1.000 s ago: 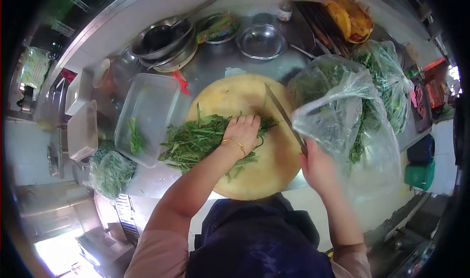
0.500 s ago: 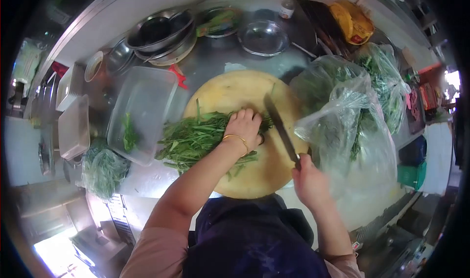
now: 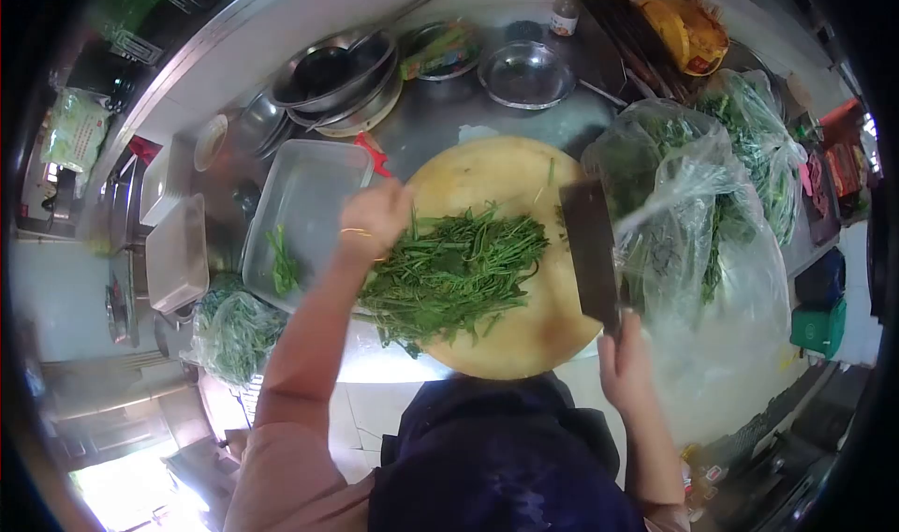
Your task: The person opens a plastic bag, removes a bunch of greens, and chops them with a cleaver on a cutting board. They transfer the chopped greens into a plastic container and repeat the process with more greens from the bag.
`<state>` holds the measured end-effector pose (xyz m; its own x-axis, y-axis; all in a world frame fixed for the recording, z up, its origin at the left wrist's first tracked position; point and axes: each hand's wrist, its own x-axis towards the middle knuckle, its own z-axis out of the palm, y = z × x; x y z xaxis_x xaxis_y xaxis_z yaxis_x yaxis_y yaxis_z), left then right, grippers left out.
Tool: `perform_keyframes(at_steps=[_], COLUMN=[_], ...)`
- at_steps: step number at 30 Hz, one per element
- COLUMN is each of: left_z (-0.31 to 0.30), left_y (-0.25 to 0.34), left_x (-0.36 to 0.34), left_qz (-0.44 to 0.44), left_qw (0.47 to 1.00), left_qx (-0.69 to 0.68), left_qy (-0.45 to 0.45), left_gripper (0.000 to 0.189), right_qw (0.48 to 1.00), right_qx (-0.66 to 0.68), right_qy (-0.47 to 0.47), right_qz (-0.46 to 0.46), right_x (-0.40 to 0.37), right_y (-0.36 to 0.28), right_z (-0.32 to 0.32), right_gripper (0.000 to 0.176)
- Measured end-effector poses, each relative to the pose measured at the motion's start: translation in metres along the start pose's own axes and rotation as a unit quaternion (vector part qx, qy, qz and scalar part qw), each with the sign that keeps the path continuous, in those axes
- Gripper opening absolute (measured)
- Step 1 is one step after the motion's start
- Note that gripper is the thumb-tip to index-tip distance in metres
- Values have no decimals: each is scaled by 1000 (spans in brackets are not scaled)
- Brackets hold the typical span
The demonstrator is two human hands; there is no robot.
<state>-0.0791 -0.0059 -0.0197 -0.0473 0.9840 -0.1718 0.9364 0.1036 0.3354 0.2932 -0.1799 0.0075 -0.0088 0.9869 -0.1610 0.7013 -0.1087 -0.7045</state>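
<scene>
Chopped leafy greens (image 3: 459, 270) lie in a loose heap on the round wooden cutting board (image 3: 506, 162), some hanging past its left edge. My right hand (image 3: 626, 363) grips the handle of a cleaver (image 3: 590, 246), whose broad dark blade is over the board's right side. Smeared by motion, my left hand (image 3: 376, 215) is above the board's left edge, beside the clear plastic tub (image 3: 314, 190). Its fingers do not show clearly. A small bunch of green leaves (image 3: 282, 262) lies inside the tub.
Clear plastic bags of greens (image 3: 688, 195) crowd the right side. Another bagged bunch (image 3: 234, 331) sits at the lower left. Stacked metal bowls (image 3: 346, 82), a shallow metal bowl (image 3: 527, 75) and a bottle (image 3: 566, 7) stand along the back wall.
My left hand has left the greens and moved up and left toward the tub. The cleaver has shifted right, its blade turned to show its broad side. The view has shifted too.
</scene>
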Motion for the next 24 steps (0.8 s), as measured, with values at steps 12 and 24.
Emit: perform_keyframes(at_steps=[12,24], left_z=[50,-3], left_y=[-54,-50], left_x=[26,-7], left_qz=[-35,61], left_qw=[941,958], left_qx=[-326,-275], left_qy=[-82,-50], left_gripper=[12,4], right_qw=[957,756], right_qx=[214,528], right_qy=[-160,-273], right_qz=[112,275], right_x=[-64,46], right_y=[-39,-126], right_z=[-19,95], right_gripper=[34,14])
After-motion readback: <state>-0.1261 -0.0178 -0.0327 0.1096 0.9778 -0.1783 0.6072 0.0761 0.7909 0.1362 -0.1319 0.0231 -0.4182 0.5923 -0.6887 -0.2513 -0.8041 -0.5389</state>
